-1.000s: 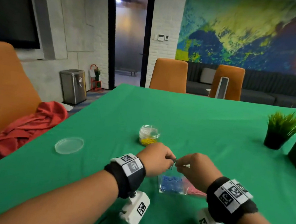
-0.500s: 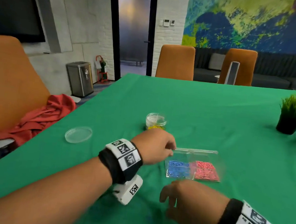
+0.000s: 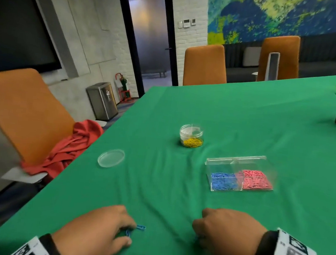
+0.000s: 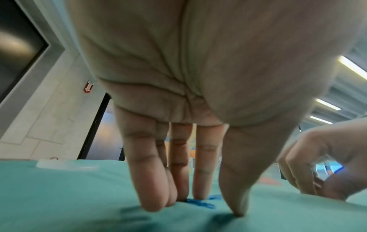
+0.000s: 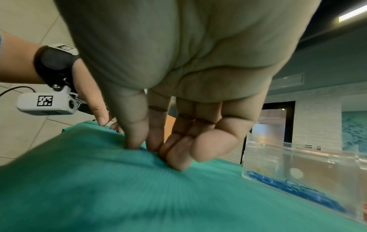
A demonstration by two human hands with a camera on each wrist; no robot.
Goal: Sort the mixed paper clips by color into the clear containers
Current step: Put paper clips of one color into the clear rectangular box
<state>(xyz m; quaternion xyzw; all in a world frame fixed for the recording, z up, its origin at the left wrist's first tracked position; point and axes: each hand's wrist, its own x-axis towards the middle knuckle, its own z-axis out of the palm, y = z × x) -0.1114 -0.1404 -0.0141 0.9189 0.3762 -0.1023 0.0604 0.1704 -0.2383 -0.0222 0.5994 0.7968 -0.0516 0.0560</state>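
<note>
— Head view: divided clear box (image 3: pixel 240 165) mid-surface holds blue and pink clips; round jar (image 3: pixel 191 134) behind has yellow. Left?

— Blue paper clips (image 3: pixel 136 229) at near edge, under left hand (image 3: pixel 98 234) fingers; right hand (image 3: pixel 227 229) pinches another.

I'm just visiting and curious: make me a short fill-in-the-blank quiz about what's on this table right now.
1. The round jar holds ____ paper clips.
2. In the divided box, the pink clips lie to the right of the ____ ones.
3. The left hand touches loose ____ clips on the green cloth.

Missing words: yellow; blue; blue
</note>
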